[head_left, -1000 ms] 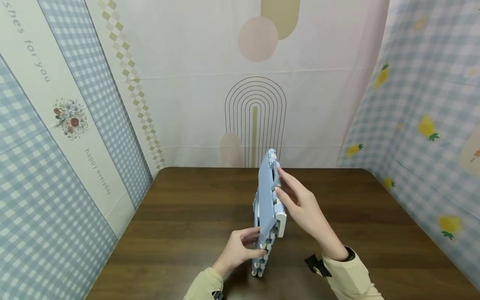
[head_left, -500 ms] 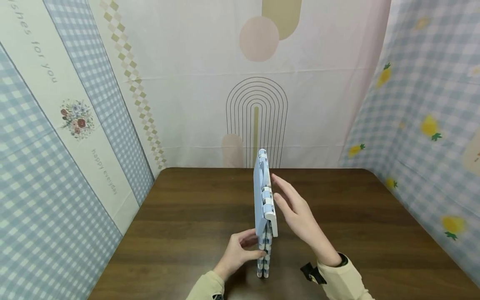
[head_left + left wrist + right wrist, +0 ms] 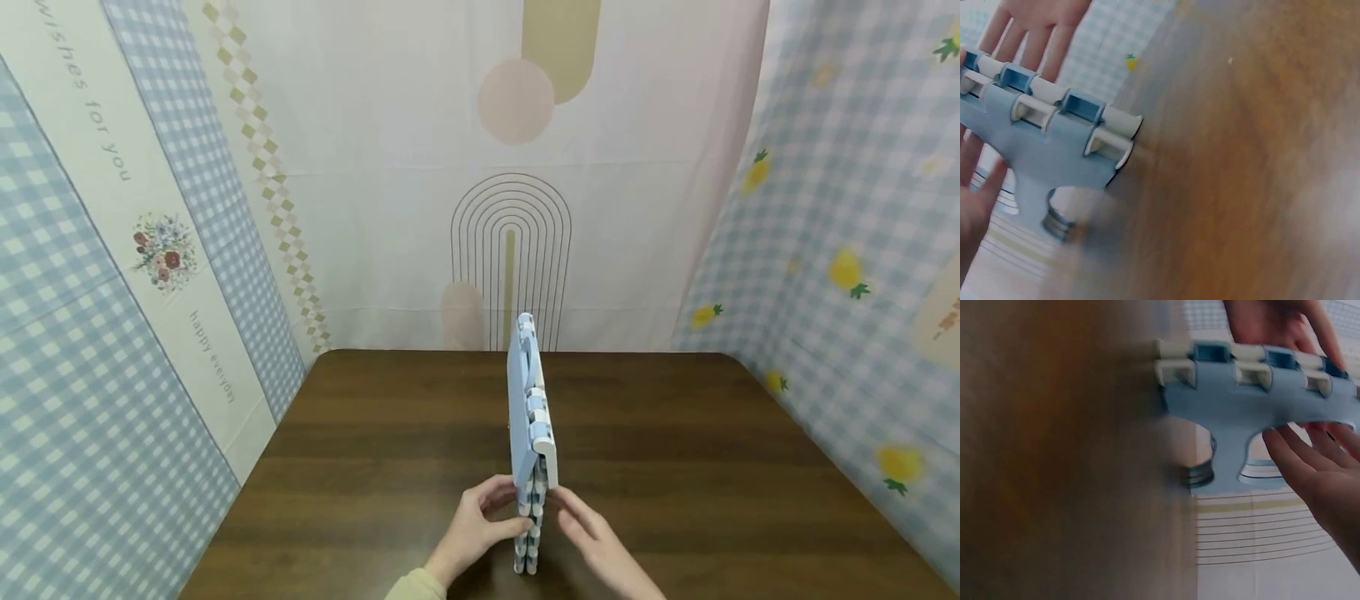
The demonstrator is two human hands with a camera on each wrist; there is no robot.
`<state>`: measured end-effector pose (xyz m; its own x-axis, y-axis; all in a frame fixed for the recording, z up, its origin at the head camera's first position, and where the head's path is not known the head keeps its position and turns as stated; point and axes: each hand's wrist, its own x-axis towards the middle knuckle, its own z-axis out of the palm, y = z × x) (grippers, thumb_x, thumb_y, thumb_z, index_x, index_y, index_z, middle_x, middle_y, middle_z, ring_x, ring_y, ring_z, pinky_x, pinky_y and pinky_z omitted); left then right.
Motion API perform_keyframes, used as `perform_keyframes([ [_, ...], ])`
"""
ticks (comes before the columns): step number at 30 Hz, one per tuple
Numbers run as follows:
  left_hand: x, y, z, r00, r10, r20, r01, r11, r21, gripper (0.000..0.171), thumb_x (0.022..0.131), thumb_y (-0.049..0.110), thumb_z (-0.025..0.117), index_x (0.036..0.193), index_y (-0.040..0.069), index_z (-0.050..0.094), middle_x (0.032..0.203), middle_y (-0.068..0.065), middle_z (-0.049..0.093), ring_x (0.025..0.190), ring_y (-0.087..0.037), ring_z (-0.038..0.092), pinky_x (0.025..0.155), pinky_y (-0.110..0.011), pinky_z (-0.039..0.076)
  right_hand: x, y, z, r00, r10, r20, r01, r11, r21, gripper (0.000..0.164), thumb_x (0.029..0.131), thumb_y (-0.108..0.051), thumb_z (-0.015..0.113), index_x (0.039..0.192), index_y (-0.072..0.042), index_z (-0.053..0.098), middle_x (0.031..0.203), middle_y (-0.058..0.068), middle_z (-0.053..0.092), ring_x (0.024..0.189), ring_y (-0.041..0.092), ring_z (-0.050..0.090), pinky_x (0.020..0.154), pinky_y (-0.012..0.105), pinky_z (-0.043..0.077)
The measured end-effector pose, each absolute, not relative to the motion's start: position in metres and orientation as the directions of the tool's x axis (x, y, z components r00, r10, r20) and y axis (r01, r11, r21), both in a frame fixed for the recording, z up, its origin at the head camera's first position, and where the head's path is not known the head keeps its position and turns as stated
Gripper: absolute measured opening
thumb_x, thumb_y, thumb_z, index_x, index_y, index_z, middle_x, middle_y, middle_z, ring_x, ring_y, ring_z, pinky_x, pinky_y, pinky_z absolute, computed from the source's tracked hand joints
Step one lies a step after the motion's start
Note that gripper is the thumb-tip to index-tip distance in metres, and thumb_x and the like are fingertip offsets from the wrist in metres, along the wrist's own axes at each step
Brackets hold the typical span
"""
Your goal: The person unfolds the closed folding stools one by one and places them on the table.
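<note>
Folded light-blue-and-white plastic panel (image 3: 521, 417) upright, lower centre of frame. Left hand (image 3: 478, 527) pinches near edge; right hand (image 3: 597, 537) at its right side, fingers extended, contact unclear.

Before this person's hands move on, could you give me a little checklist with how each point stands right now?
1. Stool folded: ok, it shows as a narrow slab.
2. Stool upright: ok, it appears to stand on the table.
3. Left hand holding: ok, it grips the stool.
4. Right hand holding: not ok, its fingers look straight beside the stool.
5. Left thumb away from the joints: not ok, it seems to rest on them.
</note>
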<state>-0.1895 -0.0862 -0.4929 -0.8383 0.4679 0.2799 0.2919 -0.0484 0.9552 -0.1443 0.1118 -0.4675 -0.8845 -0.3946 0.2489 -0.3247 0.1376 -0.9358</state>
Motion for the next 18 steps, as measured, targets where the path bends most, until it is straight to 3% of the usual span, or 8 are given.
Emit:
perform_keyframes([
  [4,-0.189,-0.086,-0.488,-0.815,0.484,0.319,0.425,0.125,0.896,0.036,0.080,0.024,0.066,0.113,0.011,0.058,0.110,-0.009,0.065,0.103,-0.014,0.060,0.092,-0.038,0.047,-0.147,0.103,-0.473,-0.912,-0.329,0.246,-0.312,0.165,-0.936,0.041,0.092,-0.010,0.046,0.131,0.002,0.037,0.127,0.030,0.045,0.112,-0.005,0.048,0.089,0.013,0.042],
  [7,-0.193,-0.082,-0.485,-0.787,0.515,0.340,0.497,0.202,0.844,0.038,0.081,0.034,0.064,0.114,0.015,0.057,0.112,-0.004,0.064,0.104,-0.014,0.060,0.090,-0.035,0.049,-0.156,0.103,-0.471,-0.943,-0.260,0.209,-0.262,0.191,-0.946,0.037,0.090,-0.013,0.051,0.126,-0.006,0.043,0.121,0.021,0.054,0.106,0.000,0.054,0.086,0.016,0.046],
  [11,-0.194,-0.076,-0.481,-0.771,0.520,0.367,0.544,0.241,0.803,0.039,0.080,0.034,0.064,0.114,0.015,0.057,0.112,-0.004,0.064,0.103,-0.015,0.061,0.088,-0.031,0.050,-0.164,0.107,-0.469,-0.953,-0.219,0.207,-0.255,0.219,-0.942,0.035,0.089,-0.015,0.054,0.122,-0.007,0.046,0.116,0.018,0.058,0.101,0.000,0.056,0.083,0.018,0.048],
  [18,-0.188,-0.067,-0.460,-0.772,0.475,0.423,0.580,0.252,0.775,0.037,0.079,0.019,0.068,0.111,0.004,0.058,0.107,-0.014,0.065,0.099,-0.021,0.063,0.083,-0.032,0.052,-0.173,0.114,-0.469,-0.948,-0.124,0.293,-0.316,0.264,-0.911,0.031,0.084,-0.012,0.060,0.113,-0.009,0.053,0.105,0.012,0.065,0.093,-0.003,0.059,0.078,0.017,0.050],
])
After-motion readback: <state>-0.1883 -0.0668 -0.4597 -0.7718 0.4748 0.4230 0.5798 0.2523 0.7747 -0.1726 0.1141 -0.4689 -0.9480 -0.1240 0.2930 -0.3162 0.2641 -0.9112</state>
